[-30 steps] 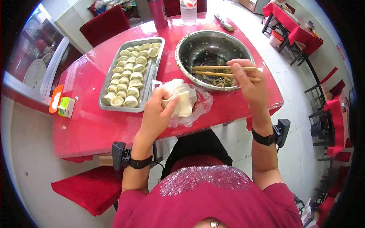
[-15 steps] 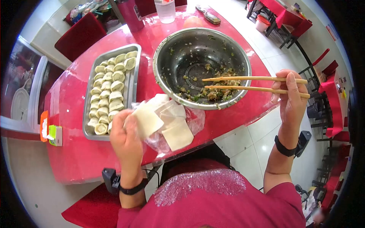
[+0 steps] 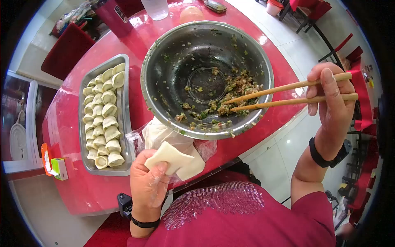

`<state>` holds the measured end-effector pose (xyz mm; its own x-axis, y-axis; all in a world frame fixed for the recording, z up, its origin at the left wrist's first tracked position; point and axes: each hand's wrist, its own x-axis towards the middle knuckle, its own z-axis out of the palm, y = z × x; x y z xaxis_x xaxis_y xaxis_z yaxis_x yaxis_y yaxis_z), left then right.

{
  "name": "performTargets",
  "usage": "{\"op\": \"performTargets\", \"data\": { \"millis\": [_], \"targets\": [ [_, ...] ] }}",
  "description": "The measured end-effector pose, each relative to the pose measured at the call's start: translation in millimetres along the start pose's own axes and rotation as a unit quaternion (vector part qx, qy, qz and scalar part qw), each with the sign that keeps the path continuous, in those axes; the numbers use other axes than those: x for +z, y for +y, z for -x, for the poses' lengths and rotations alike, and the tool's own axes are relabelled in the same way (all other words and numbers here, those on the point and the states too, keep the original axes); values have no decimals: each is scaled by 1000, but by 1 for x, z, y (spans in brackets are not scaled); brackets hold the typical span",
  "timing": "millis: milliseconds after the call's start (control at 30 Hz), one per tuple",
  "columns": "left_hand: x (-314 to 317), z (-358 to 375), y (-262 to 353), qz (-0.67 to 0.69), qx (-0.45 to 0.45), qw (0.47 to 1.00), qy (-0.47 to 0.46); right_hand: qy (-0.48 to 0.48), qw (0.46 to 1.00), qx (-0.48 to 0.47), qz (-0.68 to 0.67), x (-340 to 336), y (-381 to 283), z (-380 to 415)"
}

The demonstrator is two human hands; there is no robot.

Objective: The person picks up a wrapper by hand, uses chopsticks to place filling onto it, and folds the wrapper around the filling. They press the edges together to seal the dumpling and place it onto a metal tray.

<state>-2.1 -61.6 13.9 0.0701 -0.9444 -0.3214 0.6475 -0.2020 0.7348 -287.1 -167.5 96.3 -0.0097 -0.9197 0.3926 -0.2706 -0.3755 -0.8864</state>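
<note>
A pale square wrapper is held between the thumb and fingers of my left hand, in front of a pile of wrappers on clear plastic. My right hand grips a pair of wooden chopsticks over the rim of a large metal bowl. The chopstick tips touch the minced filling with green bits in the bowl. Left of the bowl lies a metal tray with rows of folded dumplings.
On the red table stand a dark red flask and a clear cup at the back. A phone-like device lies behind the bowl. A green and white box sits at the left edge. Red chairs stand beyond.
The left hand has lifted the wrapper nearer and turned it flatter. The chopstick tips have moved deeper into the filling. The view has shifted, so the bowl appears larger.
</note>
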Motion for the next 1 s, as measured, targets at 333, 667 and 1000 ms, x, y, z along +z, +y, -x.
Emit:
{"op": "performTargets", "data": {
  "millis": [333, 667, 1000],
  "targets": [
    [3, -9, -5, 58, -93, 994, -2, -83, 994, 15, -64, 10, 23, -8],
    [20, -12, 2, 12, -180, 984, -7, -69, 997, 18, -17, 5, 30, -5],
    [27, -15, -5, 41, -215, 976, -14, -2, 1000, 3, -8, 4, 30, 4]
  ]
}}
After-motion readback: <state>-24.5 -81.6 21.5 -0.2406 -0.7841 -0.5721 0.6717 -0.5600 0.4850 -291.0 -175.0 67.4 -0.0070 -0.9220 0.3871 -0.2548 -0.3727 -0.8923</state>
